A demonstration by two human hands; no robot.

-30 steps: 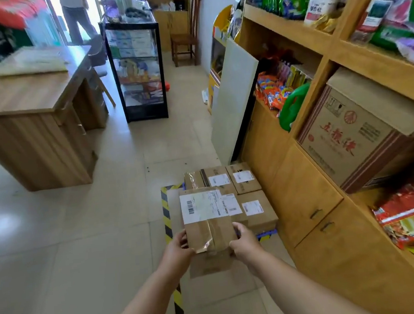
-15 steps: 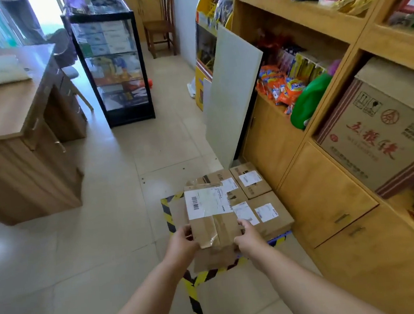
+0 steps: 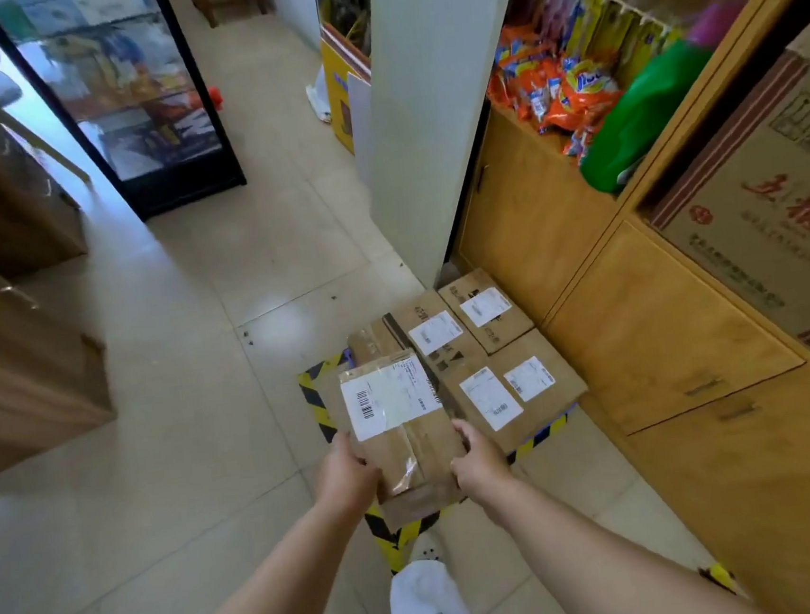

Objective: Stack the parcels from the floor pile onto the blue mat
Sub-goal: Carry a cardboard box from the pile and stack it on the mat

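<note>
Both hands have carried the parcel [image 3: 399,423] closer over the mat [image 3: 312,384] since the earlier frames, and the view has tipped further down, so that a white shoe [image 3: 429,601] now shows below the wrists. The left hand [image 3: 347,475] grips the parcel's left edge, thumb on top and fingers curled underneath; the right hand [image 3: 477,463] grips the right edge in the same way. Between the two hands the parcel is a flat brown cardboard packet with a white shipping label on its far half and clear tape down its middle, held roughly level above the mat's yellow-and-black striped border.

Just beyond the right hand lie the stacked parcels [image 3: 476,349]: several brown boxes with white labels, packed touching one another on the mat and up against the wooden cabinet [image 3: 643,333] to the right of the right hand. Whether the held parcel touches any of them cannot be told. Further out past the hands a white board [image 3: 423,107] leans on the cabinet's end, and well beyond the left hand stands a glass display case [image 3: 124,86]. To the left of the left hand is a wooden desk [image 3: 16,344].
</note>
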